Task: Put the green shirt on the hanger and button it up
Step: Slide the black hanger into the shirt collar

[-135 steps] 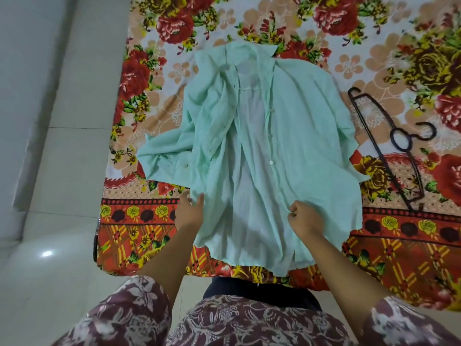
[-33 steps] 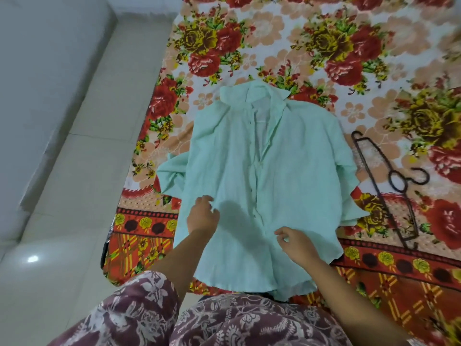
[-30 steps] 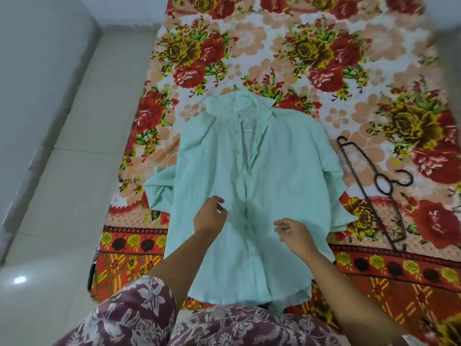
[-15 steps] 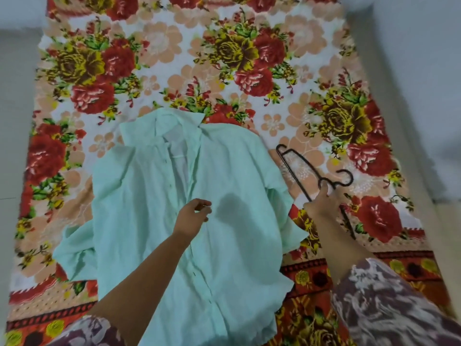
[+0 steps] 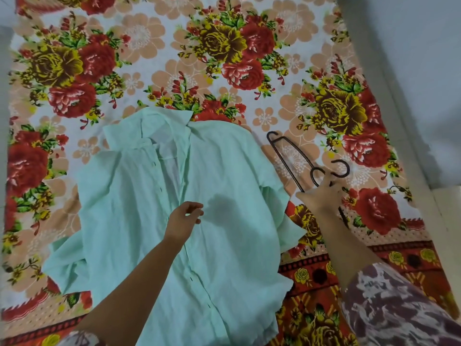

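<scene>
We see the green shirt (image 5: 159,221) spread front-up on a bed under a floral bedsheet (image 5: 174,58), collar at the far end, hem toward us, its front panels laid together but, as far as we can tell, unbuttoned. Just beside its right sleeve lies the black hanger (image 5: 289,156), one end near the shirt's shoulder, its long axis slanting toward us and to the right, its hook (image 5: 340,168) curling away from the shirt.

Our right hand (image 5: 320,196) rests on the hanger at the neck below the hook, fingers (image 5: 329,183) reaching over the thin frame; whether that grip has closed around it we cannot tell, since the hand covers the contact. Our left hand (image 5: 183,219) hovers above the shirt's placket at mid-chest, fingers loosely curled, holding nothing, its shadow falling on the cloth.

We judge the hanger pickup to be the step in hand. The shirt lies to the left of the right hand's grip, so the hanger must swing left and turn crosswise to meet the collar; the left hand, nearer the opening, is better placed to lift a panel.
</scene>
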